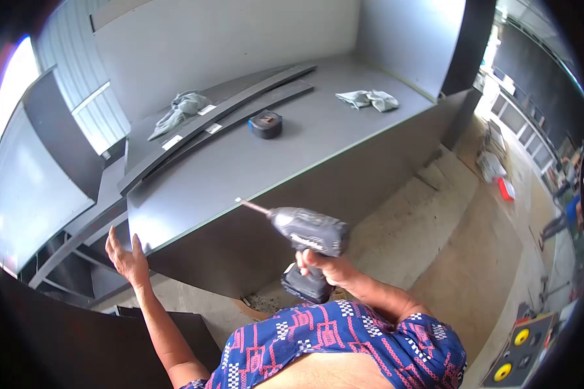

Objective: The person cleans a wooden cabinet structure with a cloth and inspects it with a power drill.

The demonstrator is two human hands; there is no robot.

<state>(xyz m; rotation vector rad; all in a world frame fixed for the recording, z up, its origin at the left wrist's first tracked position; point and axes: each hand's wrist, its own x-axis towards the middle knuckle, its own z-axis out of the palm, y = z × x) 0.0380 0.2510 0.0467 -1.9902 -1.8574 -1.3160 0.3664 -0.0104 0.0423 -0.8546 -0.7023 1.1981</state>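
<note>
My right hand [323, 267] is wrapped round the grip of a dark cordless drill [310, 232] with a battery at its base. The long bit points left, its tip close to the front edge of a grey cabinet panel [331, 152]. At the panel's near left corner is my left hand [130, 262], fingers stretched upward and apart, nothing held in them. A black tape measure [266, 124] lies on the panel. Behind it run two long curved dark strips [240, 113] bearing small white labels.
A grey cloth [178, 111] lies at the back left, and a folded pale cloth [368, 100] toward the right. Curved panels [42, 175] stand at the left. A red box [506, 189] sits on the floor at right, and a board with yellow circles [518, 353] stands lower right.
</note>
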